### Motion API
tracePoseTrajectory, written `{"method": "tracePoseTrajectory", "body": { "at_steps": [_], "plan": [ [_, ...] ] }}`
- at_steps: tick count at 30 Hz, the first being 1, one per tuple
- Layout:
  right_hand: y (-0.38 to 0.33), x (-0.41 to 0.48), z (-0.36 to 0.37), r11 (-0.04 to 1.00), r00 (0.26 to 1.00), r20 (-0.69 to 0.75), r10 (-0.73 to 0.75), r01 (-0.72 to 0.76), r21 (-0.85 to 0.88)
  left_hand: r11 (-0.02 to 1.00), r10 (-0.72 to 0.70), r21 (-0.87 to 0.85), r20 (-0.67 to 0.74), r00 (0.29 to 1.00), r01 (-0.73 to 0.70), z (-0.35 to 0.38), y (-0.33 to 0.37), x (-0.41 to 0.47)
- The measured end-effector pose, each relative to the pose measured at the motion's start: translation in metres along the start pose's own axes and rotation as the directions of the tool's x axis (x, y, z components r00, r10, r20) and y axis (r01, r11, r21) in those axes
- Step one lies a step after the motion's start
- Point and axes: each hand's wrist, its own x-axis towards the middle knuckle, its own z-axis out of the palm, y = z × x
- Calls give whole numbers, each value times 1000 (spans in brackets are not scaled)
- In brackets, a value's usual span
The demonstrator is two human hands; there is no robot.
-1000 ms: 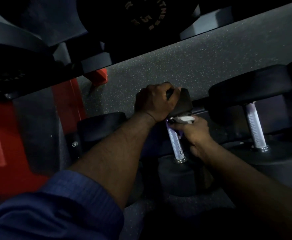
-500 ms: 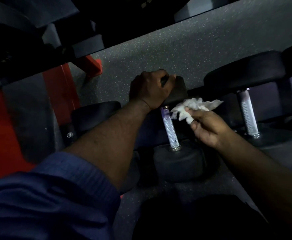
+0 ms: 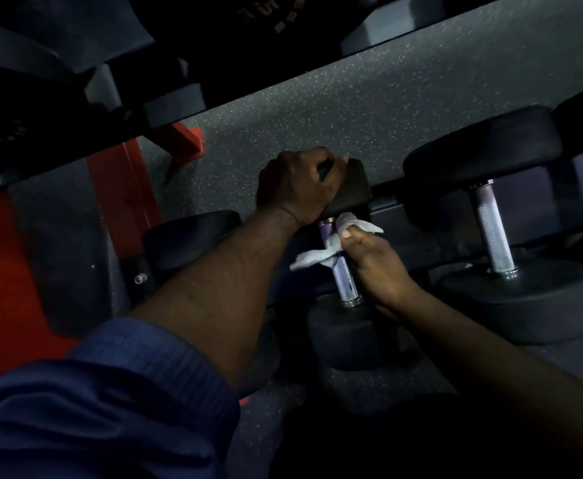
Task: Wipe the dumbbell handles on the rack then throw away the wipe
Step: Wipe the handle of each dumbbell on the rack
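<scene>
White wipe (image 3: pixel 309 261) pinched by my right hand (image 3: pixel 376 271), fingers (image 3: pixel 354 238) curled, pressing it against the knurled metal handle (image 3: pixel 344 281) of the small dumbbell, loose end hanging left. My left hand (image 3: pixel 297 184) grips the upper black head (image 3: pixel 354 188), fingers curled over it. Bigger dumbbell (image 3: pixel 490 229) just right, red rack frame (image 3: pixel 124 202) left, speckled floor (image 3: pixel 352 108) behind

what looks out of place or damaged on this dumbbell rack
Nothing stands out. The left hand grips the far head of one dumbbell while the right hand holds the wipe against its handle. The neighbouring dumbbell lies parallel beside it. The light is dim, so fine damage would not show.
</scene>
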Motion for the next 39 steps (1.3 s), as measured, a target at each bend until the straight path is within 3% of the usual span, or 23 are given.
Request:
{"method": "tracePoseTrajectory", "body": {
  "at_steps": [4,10,12,15,17,19,20,21,22,23,25,28,30,33,39],
  "plan": [
    [-2,5,6,860,979,-130,-159,72,-505,1000,-7,-8,13,1000,7,0,-1,0],
    [0,7,-23,791,963,-150,-223,89,-605,1000,-11,1,-14,1000,11,1,-2,-1],
    [0,7,-31,858,965,-173,-196,84,-506,1000,-8,2,-19,1000,8,2,-2,-1],
    [-8,11,-30,999,977,-210,24,-29,-22,1000,-13,0,-22,1000,13,3,-3,-1],
    [-14,15,-25,926,945,-216,245,-162,342,1000,-21,-7,-15,1000,21,2,-4,0],
    [-13,22,-16,867,884,-298,360,-200,456,1000,-14,-8,-9,1000,14,2,-4,0],
    [-10,27,-11,915,855,-395,337,-200,349,1000,-11,-6,-10,1000,11,2,-4,0],
    [-11,29,-3,971,849,-472,237,-208,114,1000,-10,-9,-8,1000,10,2,-4,0],
    [-12,29,4,955,864,-493,105,-226,-192,1000,-9,-18,-3,1000,9,2,-4,-1],
    [-15,25,11,850,893,-451,-3,-235,-471,999,-5,-31,6,1000,5,3,-4,-1],
    [-21,11,18,675,948,-247,-200,-50,-736,999,-3,-40,9,1000,3,3,-5,-1],
    [-14,-3,15,517,931,-10,-366,195,-833,1000,-7,-21,-11,1000,7,2,-5,-1],
    [-7,-2,13,422,914,87,-396,266,-867,1000,-14,-17,-20,1000,13,2,-2,-1],
    [-7,1,1,437,883,160,-442,367,-821,1000,-23,-5,-14,1000,23,1,-3,1],
    [-11,-6,-10,150,850,392,-352,464,-873,1000,-3,-7,-12,1000,3,1,-2,-2]
  ]
}}
